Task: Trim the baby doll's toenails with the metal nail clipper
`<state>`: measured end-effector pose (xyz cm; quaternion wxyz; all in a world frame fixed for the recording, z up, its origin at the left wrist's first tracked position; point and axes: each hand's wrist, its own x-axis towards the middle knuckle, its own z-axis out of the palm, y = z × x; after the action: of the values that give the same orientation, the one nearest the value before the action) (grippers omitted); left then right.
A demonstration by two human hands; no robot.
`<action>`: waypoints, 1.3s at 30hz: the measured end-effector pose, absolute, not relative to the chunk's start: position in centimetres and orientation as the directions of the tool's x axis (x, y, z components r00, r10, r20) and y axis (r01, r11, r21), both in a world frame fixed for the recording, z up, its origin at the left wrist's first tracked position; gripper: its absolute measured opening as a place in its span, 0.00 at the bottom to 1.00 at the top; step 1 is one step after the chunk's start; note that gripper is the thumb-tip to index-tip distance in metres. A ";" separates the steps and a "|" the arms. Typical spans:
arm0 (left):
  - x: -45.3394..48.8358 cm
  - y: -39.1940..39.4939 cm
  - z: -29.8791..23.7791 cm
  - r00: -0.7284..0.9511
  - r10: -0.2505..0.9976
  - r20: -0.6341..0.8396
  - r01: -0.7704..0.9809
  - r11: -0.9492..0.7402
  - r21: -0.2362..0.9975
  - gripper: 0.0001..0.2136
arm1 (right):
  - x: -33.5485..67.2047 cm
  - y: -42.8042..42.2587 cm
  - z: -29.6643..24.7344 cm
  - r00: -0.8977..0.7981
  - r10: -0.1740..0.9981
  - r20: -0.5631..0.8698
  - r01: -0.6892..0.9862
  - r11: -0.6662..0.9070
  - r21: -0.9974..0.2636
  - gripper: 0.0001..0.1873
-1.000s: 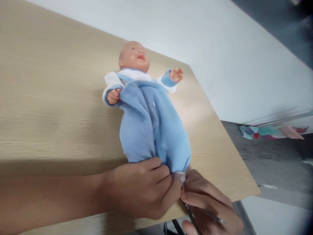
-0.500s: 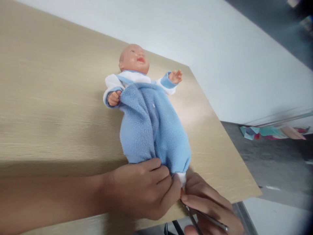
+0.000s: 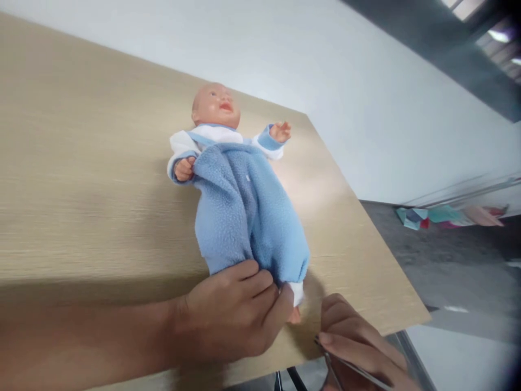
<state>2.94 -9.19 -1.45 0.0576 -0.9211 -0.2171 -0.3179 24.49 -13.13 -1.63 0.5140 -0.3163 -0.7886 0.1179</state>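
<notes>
A baby doll (image 3: 252, 206) in a blue fleece romper with white sleeves lies on its back on the table. My left hand (image 3: 244, 309) is closed around the lower part of its legs, fingers gripping the blue cloth by the white cuff (image 3: 296, 292). Just below that cuff, one small bare foot (image 3: 294, 315) of the doll shows; the other foot is hidden behind my hand. My right hand (image 3: 358, 342) holds a slim metal nail clipper (image 3: 345, 364), its two arms spread apart. It is to the right of the foot, not touching it.
The light wooden table (image 3: 81, 163) runs up to a white wall (image 3: 285, 49). Its right edge drops to a grey floor (image 3: 391, 239). Colourful folded pieces (image 3: 448, 216) lie along the foot of the wall, and dark table legs (image 3: 296, 377) show below the front edge.
My right hand with the nail clipper has drawn away from the doll's foot to the right, uncovering the foot. My left hand keeps its hold. The whole view has shifted slightly.
</notes>
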 end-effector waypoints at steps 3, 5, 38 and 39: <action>3.2 -9.5 -1.8 0.677 0.436 0.594 0.479 -0.873 0.094 0.11 | 23.9 -13.9 -1.4 -0.214 0.647 0.732 0.361 0.749 -0.556 0.12; 3.3 -9.6 -1.9 0.662 0.495 0.563 0.496 -0.852 0.165 0.10 | 23.4 -14.4 -1.3 -0.124 0.701 0.702 0.406 0.682 -0.609 0.13; 3.8 -9.8 -3.2 0.582 0.556 0.593 0.453 -0.828 0.332 0.10 | 21.0 -14.2 -1.7 -0.409 0.643 0.648 0.581 0.731 -0.358 0.10; 3.7 -9.8 -3.2 0.586 0.559 0.587 0.452 -0.826 0.336 0.10 | 21.1 -14.2 -1.8 -0.419 0.635 0.649 0.570 0.740 -0.357 0.11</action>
<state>3.75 -9.79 -3.16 -0.0756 -0.8872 -0.2850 -0.3549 21.08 -14.18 -1.76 0.4028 -0.3579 -0.8414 0.0407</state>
